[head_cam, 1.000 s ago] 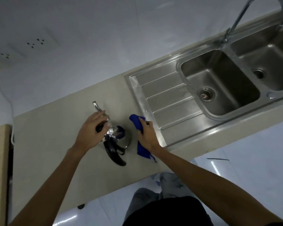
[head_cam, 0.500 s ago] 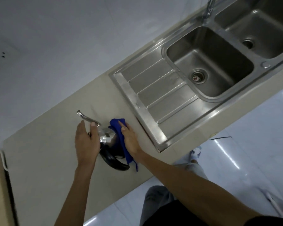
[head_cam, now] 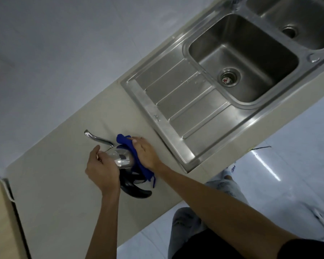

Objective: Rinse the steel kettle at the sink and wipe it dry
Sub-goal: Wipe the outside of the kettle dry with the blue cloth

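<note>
The steel kettle stands on the beige counter, left of the sink. Its thin curved spout points to the far left and its black handle sticks out toward me. My left hand grips the kettle's left side. My right hand presses a blue cloth against the kettle's right side; part of the cloth hangs down below the hand.
A steel double sink with a ribbed drainboard fills the right of the counter. The tap's base shows at the top edge. A wooden surface with a white cord lies at the left. My legs stand on glossy floor tiles.
My right hand has brought the blue cloth from beside the kettle onto its right side. My left hand has shifted lower on the kettle's left side. The camera has moved in closer.
</note>
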`<state>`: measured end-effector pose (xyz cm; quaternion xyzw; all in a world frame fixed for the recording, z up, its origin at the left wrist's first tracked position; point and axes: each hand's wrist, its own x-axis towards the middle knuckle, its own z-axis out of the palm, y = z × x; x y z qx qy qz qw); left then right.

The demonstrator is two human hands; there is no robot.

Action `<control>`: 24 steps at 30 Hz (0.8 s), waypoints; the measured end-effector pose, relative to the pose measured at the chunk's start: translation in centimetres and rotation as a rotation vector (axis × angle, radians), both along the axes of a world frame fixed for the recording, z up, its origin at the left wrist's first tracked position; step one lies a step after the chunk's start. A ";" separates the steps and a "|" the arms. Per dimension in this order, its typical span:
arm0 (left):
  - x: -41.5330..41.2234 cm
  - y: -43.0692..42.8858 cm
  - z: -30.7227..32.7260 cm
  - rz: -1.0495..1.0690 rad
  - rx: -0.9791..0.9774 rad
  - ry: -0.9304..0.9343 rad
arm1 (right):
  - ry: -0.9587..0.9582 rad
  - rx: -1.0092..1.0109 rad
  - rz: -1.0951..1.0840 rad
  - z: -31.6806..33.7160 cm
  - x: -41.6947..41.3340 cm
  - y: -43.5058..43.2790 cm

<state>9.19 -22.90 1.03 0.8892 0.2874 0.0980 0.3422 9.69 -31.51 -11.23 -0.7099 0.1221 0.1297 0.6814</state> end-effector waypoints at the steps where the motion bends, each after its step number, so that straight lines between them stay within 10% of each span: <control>1: -0.1 -0.1 0.0 0.009 0.010 -0.028 | 0.026 0.029 -0.013 0.3 0.1 -0.1; 9: -0.4 0.5 0.1 -0.187 0.007 -0.104 | -0.294 -0.132 -0.086 3.7 -3.7 1.5; 18: 0.4 1.6 0.1 -0.331 -0.052 -0.118 | 0.162 0.109 0.077 2.4 3.1 -1.7; 24: 1.3 2.4 0.1 -0.646 -0.052 -0.086 | -0.174 -0.107 -0.108 3.3 -2.4 -0.3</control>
